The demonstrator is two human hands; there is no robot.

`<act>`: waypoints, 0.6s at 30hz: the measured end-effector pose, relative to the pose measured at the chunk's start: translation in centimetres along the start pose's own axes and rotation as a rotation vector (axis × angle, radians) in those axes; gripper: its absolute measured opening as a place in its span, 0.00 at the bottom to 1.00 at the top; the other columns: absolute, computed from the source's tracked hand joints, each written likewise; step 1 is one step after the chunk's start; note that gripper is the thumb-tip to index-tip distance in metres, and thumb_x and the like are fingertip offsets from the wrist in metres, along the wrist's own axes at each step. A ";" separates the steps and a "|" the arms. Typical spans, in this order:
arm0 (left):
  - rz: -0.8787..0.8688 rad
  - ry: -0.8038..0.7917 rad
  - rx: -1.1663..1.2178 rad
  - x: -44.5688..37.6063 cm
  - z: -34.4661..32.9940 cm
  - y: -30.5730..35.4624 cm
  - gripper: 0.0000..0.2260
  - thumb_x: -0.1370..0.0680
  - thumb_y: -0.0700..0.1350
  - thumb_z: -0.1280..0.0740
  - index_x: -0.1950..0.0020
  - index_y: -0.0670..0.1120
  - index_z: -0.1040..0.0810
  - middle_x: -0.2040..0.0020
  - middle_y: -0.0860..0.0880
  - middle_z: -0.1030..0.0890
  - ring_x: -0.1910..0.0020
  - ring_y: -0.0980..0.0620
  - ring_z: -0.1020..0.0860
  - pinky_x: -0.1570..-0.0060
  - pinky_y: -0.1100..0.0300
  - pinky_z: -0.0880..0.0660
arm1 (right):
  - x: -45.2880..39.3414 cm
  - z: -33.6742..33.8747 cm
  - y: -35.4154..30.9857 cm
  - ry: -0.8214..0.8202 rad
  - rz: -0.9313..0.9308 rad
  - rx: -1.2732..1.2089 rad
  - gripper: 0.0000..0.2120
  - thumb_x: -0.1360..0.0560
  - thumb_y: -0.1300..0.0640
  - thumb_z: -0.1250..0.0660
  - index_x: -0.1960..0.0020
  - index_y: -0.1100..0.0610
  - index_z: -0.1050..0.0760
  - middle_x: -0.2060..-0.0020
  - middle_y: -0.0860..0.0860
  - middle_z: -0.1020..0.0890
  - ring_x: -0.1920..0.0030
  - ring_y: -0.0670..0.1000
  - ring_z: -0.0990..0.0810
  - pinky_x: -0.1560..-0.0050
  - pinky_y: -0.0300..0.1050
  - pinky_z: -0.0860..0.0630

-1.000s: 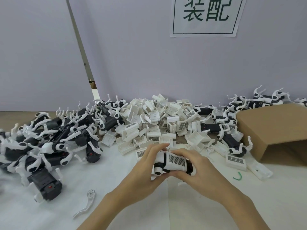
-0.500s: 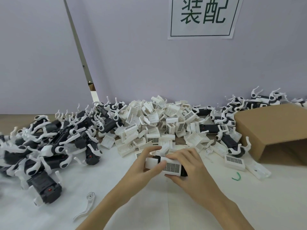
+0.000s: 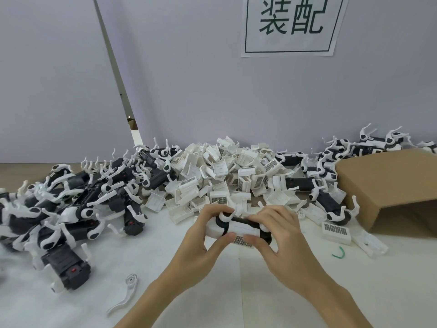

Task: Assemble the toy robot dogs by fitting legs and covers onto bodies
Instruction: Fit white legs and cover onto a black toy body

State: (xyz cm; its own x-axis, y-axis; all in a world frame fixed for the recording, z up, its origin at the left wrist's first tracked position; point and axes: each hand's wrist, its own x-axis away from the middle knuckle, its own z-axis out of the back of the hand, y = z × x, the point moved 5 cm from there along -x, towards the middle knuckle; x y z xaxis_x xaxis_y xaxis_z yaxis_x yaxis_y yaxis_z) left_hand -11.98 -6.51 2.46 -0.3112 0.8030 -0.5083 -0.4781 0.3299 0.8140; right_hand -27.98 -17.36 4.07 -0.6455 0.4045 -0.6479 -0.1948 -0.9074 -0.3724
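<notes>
- Both hands are holding one toy robot dog body just above the white-covered counter, in the near middle of the head view.
- The left hand is gripping the body's left end, its fingers curled over the top and the thumb pressing the near side beside a white leg joint.
- The right hand is gripping the right end, its fingers curled round the dark body and the thumb lying against the underside, next to a grilled panel.
- A white cover is sitting along the side of the body between the two hands; whether it is fully seated cannot be told.
- A heap of loose white covers is lying on the counter just behind the hands, against the pale wall.
- A pile of assembled black-and-white dogs is lying to the left, legs sticking up in all directions.
- More dogs are lying at the right rear, beside and behind a brown cardboard box that is lying on its side with its opening facing the near right.
- A single loose white leg is lying on the counter near the left forearm.
- A small green twist of wire is lying on the counter to the right of the right hand, near a cover with a grille.
- A paper sign with green characters is hanging on the wall above.
</notes>
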 end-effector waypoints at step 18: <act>-0.032 0.009 -0.122 0.1 -0.7 0.8 0.16 0.23 0.52 0.24 0.37 0.55 0.19 0.37 0.55 0.23 0.36 0.48 0.21 0.44 0.65 0.25 | 0.5 -1.8 1.6 -0.166 -0.640 -0.952 0.22 0.16 0.38 0.42 0.39 0.51 0.17 0.46 0.51 0.13 0.46 0.51 0.14 0.43 0.47 0.21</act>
State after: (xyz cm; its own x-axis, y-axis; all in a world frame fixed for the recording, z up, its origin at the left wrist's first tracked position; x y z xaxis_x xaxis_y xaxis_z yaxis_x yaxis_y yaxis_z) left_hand -12.97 -6.54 2.87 -0.3012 0.7887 -0.5359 -0.5841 0.2916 0.7575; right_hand -27.29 -18.39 1.91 -0.7326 0.6745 -0.0912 0.0681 -0.0607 -0.9958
